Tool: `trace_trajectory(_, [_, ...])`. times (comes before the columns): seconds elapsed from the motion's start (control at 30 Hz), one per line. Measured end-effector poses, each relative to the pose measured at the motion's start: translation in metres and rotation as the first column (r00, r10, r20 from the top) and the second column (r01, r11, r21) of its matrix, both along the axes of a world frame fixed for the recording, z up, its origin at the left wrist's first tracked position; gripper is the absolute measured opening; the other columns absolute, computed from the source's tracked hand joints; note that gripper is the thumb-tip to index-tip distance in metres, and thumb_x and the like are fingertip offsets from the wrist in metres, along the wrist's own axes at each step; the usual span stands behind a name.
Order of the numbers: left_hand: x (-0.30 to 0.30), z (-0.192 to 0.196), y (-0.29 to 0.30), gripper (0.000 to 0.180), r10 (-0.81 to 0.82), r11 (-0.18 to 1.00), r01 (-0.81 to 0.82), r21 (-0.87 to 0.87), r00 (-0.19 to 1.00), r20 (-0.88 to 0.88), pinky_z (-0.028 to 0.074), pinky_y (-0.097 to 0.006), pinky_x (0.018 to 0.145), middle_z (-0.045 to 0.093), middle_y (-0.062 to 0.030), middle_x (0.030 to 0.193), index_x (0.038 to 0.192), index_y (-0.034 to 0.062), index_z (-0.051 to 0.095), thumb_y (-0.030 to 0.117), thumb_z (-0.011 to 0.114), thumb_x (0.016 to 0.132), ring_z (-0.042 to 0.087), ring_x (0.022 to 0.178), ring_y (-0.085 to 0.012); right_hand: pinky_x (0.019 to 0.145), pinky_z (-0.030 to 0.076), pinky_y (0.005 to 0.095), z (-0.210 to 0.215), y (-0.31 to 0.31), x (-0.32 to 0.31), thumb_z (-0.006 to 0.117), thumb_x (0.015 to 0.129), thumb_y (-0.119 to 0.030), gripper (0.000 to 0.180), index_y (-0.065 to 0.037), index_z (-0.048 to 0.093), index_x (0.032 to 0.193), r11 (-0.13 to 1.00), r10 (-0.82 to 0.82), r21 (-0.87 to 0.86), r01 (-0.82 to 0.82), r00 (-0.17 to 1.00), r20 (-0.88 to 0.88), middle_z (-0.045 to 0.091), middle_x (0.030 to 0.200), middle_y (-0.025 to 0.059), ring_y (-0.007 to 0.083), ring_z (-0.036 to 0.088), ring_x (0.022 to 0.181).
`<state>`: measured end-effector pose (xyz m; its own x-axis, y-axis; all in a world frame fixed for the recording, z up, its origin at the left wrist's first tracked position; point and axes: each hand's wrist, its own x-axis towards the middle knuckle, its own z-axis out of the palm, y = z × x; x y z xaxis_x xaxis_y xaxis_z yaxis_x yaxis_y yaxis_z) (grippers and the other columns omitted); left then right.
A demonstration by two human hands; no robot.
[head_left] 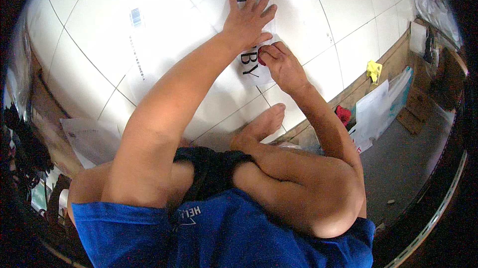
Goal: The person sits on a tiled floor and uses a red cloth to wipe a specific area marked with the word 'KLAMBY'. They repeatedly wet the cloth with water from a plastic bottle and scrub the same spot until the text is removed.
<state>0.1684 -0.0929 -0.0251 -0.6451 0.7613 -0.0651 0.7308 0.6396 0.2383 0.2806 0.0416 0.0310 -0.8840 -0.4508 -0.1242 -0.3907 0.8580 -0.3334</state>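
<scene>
On the white tiled floor lies a large, partly see-through plastic sheet or bag (pixel 174 34) with big black lettering and a small barcode. My left hand (pixel 247 19) rests on it palm down, fingers spread over part of the lettering. Just right of it, my right hand (pixel 284 66) is closed around a small dark red wad (pixel 261 55), perhaps cloth, mostly covered by the fingers. The wad is at the sheet's right part, beside the lettering; whether it presses on the surface I cannot tell.
My bare foot (pixel 269 121) stands close below the sheet. A wooden edge (pixel 358 86) borders the tiles on the right, with a yellow scrap (pixel 374 71) and a red piece (pixel 343 114) by it. White and bluish plastic sheets (pixel 376 111) lean there. Another pale sheet (pixel 92 141) lies at left.
</scene>
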Motion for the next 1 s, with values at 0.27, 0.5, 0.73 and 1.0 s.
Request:
trace_trajectory(0.27, [-0.001,0.005,0.001,0.075,0.013,0.999,-0.012,-0.029,0.999,0.038,0.013,-0.077,0.103,0.025,-0.0073,0.155,0.144,0.0208,0.038,0.055,0.061,0.082,0.013,0.146,-0.0304,0.086,0.049,0.0357,0.0,-0.003,0.031,0.059,0.07,-0.006,0.017,-0.001,0.06,0.086,0.998,0.06,0.007,-0.062,0.983,0.171,0.059,0.098,0.0089,0.0258,0.055,0.095])
trace_trajectory(0.5, [-0.002,0.006,0.003,0.076,0.012,0.999,-0.008,-0.054,0.998,0.059,0.013,-0.076,0.104,0.024,-0.0074,0.155,0.145,0.0206,0.036,0.055,0.06,0.083,0.012,0.146,-0.0306,0.086,0.049,0.0346,0.012,0.012,0.063,0.058,0.073,-0.006,0.017,-0.001,0.06,0.09,0.994,0.108,-0.045,-0.1,0.957,0.271,0.06,0.094,0.0088,0.0268,0.057,0.092])
trace_trajectory(0.73, [-0.001,0.006,0.0,0.075,0.022,0.999,-0.022,-0.031,0.999,0.023,0.014,-0.077,0.102,0.025,-0.0086,0.155,0.144,0.0201,0.038,0.055,0.061,0.082,0.013,0.145,-0.0319,0.084,0.049,0.0331,0.02,0.002,-0.002,0.057,0.075,-0.009,0.007,-0.007,0.06,0.08,0.993,-0.051,-0.103,0.055,0.998,0.048,0.064,0.095,0.0051,0.0238,0.057,0.091])
trace_trajectory(1.0, [-0.001,0.005,0.002,0.074,0.007,1.0,-0.006,-0.026,0.999,0.046,0.014,-0.077,0.103,0.025,-0.008,0.155,0.144,0.0206,0.038,0.055,0.06,0.082,0.014,0.145,-0.0314,0.082,0.049,0.0337,-0.001,0.002,-0.001,0.059,0.071,-0.01,0.011,-0.005,0.06,0.08,0.993,0.119,0.009,-0.12,0.993,0.023,0.06,0.093,0.0081,0.0247,0.055,0.094])
